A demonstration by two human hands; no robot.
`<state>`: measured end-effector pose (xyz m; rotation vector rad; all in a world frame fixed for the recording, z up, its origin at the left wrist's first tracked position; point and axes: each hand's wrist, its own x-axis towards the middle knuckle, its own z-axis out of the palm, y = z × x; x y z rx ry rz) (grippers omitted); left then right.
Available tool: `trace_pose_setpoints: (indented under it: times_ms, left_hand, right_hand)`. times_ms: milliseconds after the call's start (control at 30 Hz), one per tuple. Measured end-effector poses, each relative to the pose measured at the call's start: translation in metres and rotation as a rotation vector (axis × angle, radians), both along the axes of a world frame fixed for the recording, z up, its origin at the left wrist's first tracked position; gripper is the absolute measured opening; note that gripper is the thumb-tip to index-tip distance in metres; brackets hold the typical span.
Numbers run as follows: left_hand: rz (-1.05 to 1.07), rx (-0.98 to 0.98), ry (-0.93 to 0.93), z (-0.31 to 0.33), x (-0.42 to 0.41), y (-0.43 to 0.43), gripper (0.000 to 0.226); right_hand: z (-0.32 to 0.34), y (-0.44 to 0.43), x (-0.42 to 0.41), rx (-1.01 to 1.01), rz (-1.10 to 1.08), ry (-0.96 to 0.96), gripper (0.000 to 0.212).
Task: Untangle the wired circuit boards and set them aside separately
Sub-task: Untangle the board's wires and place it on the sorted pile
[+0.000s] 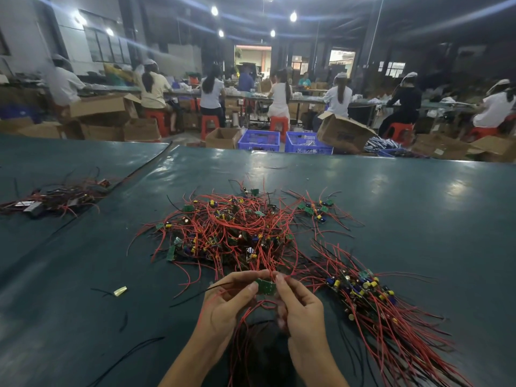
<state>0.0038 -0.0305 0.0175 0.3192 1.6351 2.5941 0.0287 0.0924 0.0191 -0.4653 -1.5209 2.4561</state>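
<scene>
Held board: I read one small green held board lifted just above the table at the near edge of the heap; its red leads trail back into the knot and down past the wrists.
Left hand: the left hand is narrowed to a pinch, thumb and forefinger on the board's left edge; a red lead and a black one pass by its fingers.
Right hand: the right hand pinches the board's right edge likewise; its other fingers curl loosely below.
Done so far: on the right lies a laid-out row of boards, their wires combed one way toward me; I judge that the finished share; a small cluster sits apart beyond it, and I cannot tell whether it is sorted.
Left to do: the tangled heap in the middle looks the larger part; I would put the job under halfway.
Around: a far bundle of wires and parts on the left, well apart; a yellow scrap and loose black strands near the left forearm; blue crates, cardboard boxes and seated workers behind the table.
In the way: red leads cross thickly just beyond the fingertips; a straight pull may drag neighbouring boards along; hanging wires hide the space between the forearms.
</scene>
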Motion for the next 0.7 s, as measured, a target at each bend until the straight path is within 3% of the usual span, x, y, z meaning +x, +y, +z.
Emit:
trace_pose_setpoints:
  times_ms: [133,300,533,700]
  left_hand:
    - [-0.038,0.144,-0.130,0.0033,-0.0010,0.0029,0.024]
    - [-0.032,0.188,-0.228,0.0048,0.0000,0.0072,0.032]
    - [0.116,-0.005,-0.025,0.0058,0.0029,0.0025,0.019]
    - [0.091,0.080,-0.022,0.0094,0.0052,0.0040,0.020]
  right_hand:
    - [0.0033,0.0014,0.0005,-0.159,0.092,0.048,0.010]
    - [0.0049,0.0023,0.0024,-0.076,0.146,0.123,0.018]
    - [0.0070,0.0058,0.0027,-0.007,0.133,0.053,0.021]
    - [0.0042,-0.0026,0.0021,-0.105,0.136,-0.026,0.019]
